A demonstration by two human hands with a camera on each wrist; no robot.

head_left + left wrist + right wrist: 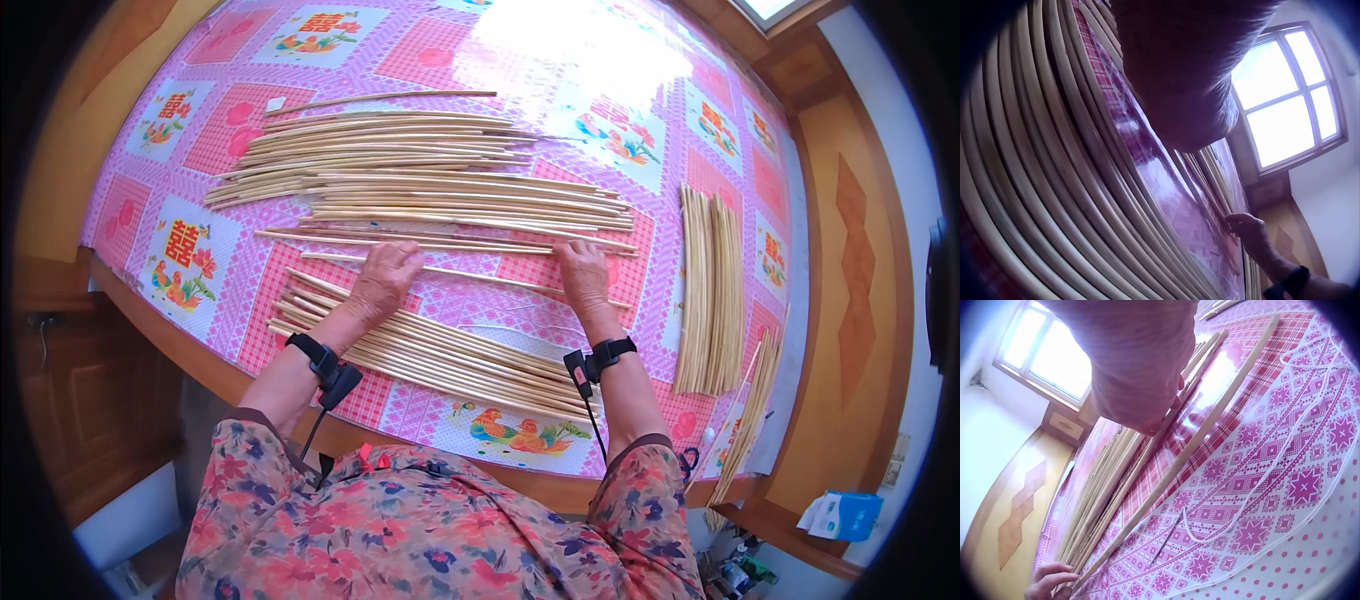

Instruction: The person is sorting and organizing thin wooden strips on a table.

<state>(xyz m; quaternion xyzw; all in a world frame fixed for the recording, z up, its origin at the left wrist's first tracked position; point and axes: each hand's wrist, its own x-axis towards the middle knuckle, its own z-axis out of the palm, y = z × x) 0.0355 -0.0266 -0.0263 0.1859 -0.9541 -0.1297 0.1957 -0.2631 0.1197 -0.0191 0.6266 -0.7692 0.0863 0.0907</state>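
Touching pale sticks (480,245), both hands (390,275) (583,275) sit apart, grip unclear, over a tablecloth (425,55) printed with red 囍 (183,243).

Head view looks down, wrist views across tablecloth (430,60).

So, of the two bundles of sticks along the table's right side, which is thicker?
The wide bundle nearer the right hand; the slimmer bundle has far fewer sticks and lies lower and farther right in the head view.

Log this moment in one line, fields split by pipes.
left hand: at row of thin, tan, wooden-looking sticks | right hand: same row, farther right | grips: unclear | surface: pink-and-white patterned tablecloth
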